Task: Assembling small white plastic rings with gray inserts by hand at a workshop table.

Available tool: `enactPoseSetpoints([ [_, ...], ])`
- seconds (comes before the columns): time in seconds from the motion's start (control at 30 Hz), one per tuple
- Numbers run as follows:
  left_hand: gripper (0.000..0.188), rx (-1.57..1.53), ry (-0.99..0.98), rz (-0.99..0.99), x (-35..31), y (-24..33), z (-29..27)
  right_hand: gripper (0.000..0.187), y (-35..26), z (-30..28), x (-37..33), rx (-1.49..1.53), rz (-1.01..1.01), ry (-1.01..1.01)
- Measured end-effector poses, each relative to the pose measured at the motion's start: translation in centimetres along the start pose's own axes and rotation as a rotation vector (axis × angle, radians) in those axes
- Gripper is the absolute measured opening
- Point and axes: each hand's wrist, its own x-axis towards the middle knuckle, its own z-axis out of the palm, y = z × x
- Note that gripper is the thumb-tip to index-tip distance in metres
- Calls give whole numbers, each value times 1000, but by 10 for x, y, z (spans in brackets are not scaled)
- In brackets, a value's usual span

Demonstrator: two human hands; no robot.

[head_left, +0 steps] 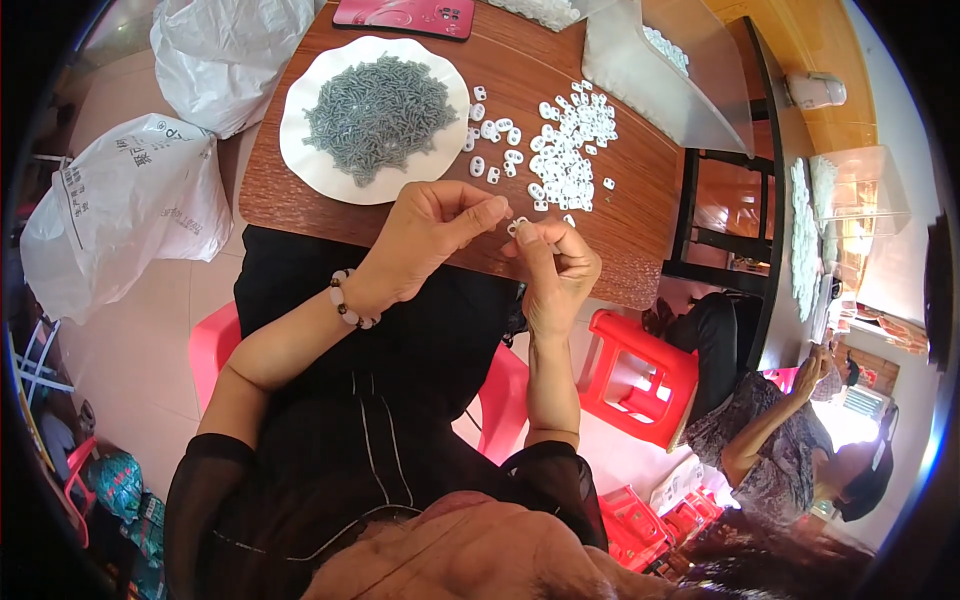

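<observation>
Just past the table's near edge, my two hands meet closely. My right hand (558, 268) pinches a small white plastic piece with holes (517, 227) between thumb and fingertips. Beside it, my left hand (432, 236) has thumb and forefinger pressed together; whatever is in that pinch is too small to make out. A white scalloped plate (300, 150) stands beyond my left hand, heaped with thin grey screw-like pieces (380, 115). Several loose white two-holed pieces (478, 165) lie right of the plate, and a larger pile of them (568, 150) spreads farther right on the brown wooden table (630, 235).
A pink phone (405, 15) lies at the table's far edge. White bins (650, 85) with more pieces stand at the far right. Plastic sacks (135, 205) sit on the left floor. A red stool (640, 380) is to the right, near another seated person (770, 450) at a dark table.
</observation>
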Motion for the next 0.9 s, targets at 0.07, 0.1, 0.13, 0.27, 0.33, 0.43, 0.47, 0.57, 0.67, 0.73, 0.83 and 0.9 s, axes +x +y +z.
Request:
enactPoseSetpoints([
  [0.07, 19, 5, -2, -4, 1, -2, -1, 11, 2, 0, 0, 26, -9, 11],
  [0.1, 19, 9, -3, -7, 2, -3, -1, 11, 3, 0, 0, 26, -7, 12],
  [0.13, 19, 9, -3, -9, 2, -3, -1, 12, 3, 0, -1, 17, -10, 10],
  [0.27, 19, 23, 10, -12, 3, -5, -2, 12, 2, 2, -1, 28, 7, 7],
  [0.33, 19, 40, 19, -24, 3, -7, -3, 12, 2, 4, -1, 17, 11, 10],
  [0.43, 19, 55, 13, -29, 3, -9, -3, 13, 2, 5, -1, 10, 19, 10],
  [0.47, 19, 61, 19, -24, 3, -8, -3, 13, 2, 5, -1, 17, 24, 7],
  [0.57, 19, 55, 24, -17, 3, -7, -2, 13, 2, 5, -2, 1, 6, 3],
  [0.67, 19, 43, 26, -13, 4, -9, -4, 13, 1, 6, -2, -18, -4, 0],
  [0.73, 19, 42, 25, -15, 4, -10, -3, 12, 2, 5, -2, -24, -5, -1],
  [0.83, 23, 52, 24, -1, 3, -10, -3, 12, 3, 6, -1, -40, -6, -1],
  [0.9, 22, 45, 38, 3, 4, -14, -4, 12, 4, 5, -2, -50, -3, -1],
])
